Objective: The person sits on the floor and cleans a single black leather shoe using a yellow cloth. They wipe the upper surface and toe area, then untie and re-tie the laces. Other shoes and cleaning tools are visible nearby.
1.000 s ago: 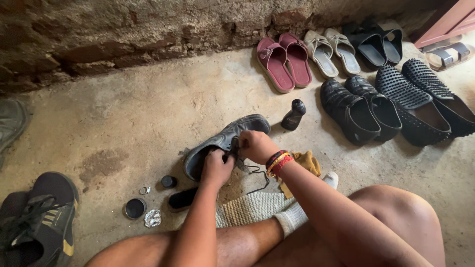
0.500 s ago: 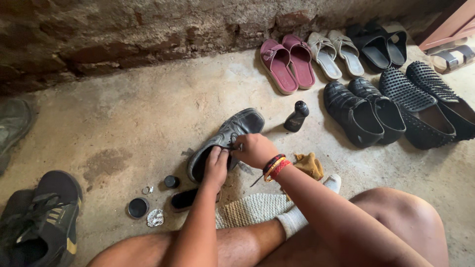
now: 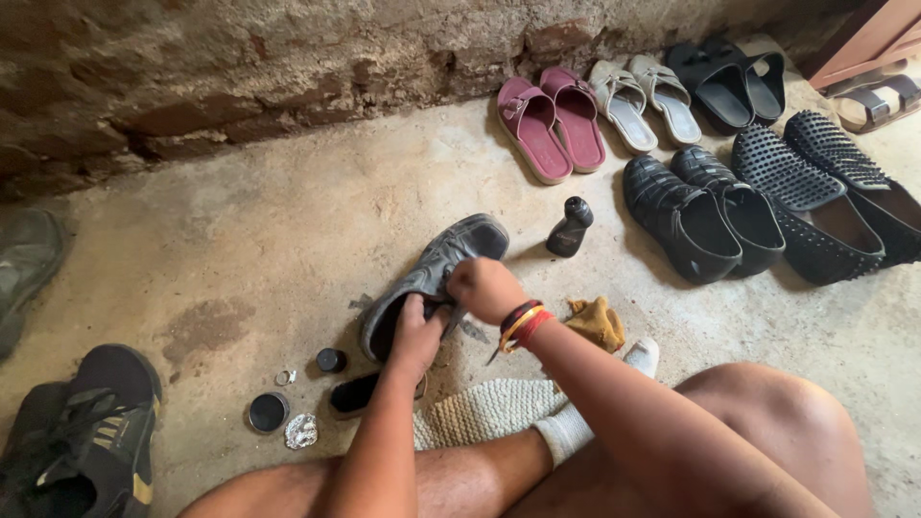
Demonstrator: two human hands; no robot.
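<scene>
Bare floor (image 3: 288,230) lies left; bottle (image 3: 570,226) and perhaps rag (image 3: 597,322) crowd right.

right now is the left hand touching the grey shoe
Touching. The head view shows the left hand gripping the heel opening of the grey shoe, fingers tucked inside with no gap, while the right hand rests over its middle.

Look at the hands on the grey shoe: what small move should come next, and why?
Probably a short pull of the lace with the right hand while the left hand steadies the grey shoe. The left hand grips the shoe's opening, the right fist sits closed over its laces, and the shoe rests on the floor. What the fist holds is hidden.
</scene>
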